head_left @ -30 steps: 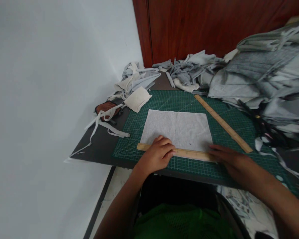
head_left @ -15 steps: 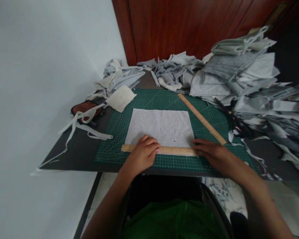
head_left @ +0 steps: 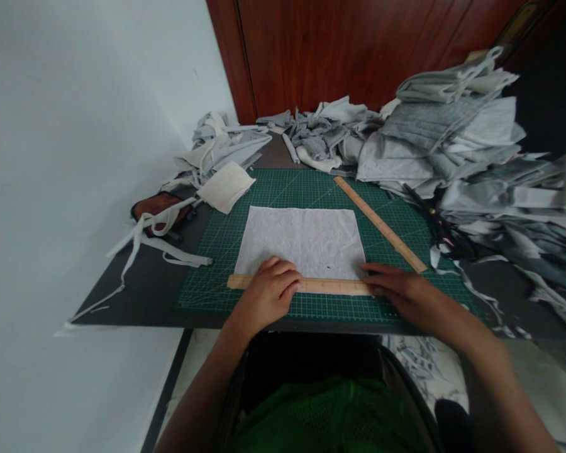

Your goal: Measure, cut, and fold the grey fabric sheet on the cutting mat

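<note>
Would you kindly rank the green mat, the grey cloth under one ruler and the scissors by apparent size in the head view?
Largest to smallest:
1. Green mat
2. Grey cloth
3. Scissors

- Cloth sheet (head_left: pixel 306 242) before you: pale grey, faintly mottled, one small dark speck.
- Your near ruler (head_left: pixel 332 286): light tan, dark graduation marks.
- Your far ruler (head_left: pixel 382 225): similar tan, also marked.
- Cutting mat (head_left: pixel 287 189): deep green, fine pale grid, some diagonal lines.
- Your desk (head_left: pixel 122 296): plain dark grey.
- Small fabric piece (head_left: pixel 226 187): plain cream.
- Pouch (head_left: pixel 156 202): rust brown, dark edging.
- Scissors (head_left: pixel 442 231): black, gold-toned pivot.
- Fabric stack (head_left: pixel 434 129): mixed greys and off-white.
- Door (head_left: pixel 321 56): reddish brown, darker streaks.
- Wall (head_left: pixel 75 157): white.
- Your garment (head_left: pixel 311 415): green, mesh-like texture pattern.
</note>
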The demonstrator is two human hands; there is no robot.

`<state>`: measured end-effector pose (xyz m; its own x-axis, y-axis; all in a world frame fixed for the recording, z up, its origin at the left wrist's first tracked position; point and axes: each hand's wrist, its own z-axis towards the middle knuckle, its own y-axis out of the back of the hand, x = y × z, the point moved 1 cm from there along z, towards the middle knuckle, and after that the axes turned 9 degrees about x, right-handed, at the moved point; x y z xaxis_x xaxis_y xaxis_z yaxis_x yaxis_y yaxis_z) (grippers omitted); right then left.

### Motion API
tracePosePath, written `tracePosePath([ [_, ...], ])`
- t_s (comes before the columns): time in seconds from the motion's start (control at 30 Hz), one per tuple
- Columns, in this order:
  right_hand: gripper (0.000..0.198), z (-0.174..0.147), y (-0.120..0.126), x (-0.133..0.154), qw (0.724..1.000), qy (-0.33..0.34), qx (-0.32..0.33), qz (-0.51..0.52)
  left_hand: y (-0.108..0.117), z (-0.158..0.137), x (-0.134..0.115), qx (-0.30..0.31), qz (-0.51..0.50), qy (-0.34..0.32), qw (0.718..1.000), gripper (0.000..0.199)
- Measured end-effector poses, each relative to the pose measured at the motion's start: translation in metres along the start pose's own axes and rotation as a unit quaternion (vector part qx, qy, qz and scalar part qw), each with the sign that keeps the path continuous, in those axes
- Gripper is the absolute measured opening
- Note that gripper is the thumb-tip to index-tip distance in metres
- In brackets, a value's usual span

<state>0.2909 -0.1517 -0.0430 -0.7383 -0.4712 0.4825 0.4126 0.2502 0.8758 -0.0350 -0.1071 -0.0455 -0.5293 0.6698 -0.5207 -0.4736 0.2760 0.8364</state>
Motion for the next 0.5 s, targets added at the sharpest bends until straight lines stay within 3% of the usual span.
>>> tracePosePath([
  [0.33,0.038,0.0009,-0.0031,0.001,1.0,-0.004,-0.019,-0.001,-0.0035,-0.0028,0.0033,-0.009,-0.014,0.005,1.0,0.017],
  [0.5,0.037,0.0012,-0.0037,0.0026,1.0,-0.008,-0.025,-0.013,0.0014,-0.0007,0.0043,-0.035,-0.077,0.023,0.996,0.023],
])
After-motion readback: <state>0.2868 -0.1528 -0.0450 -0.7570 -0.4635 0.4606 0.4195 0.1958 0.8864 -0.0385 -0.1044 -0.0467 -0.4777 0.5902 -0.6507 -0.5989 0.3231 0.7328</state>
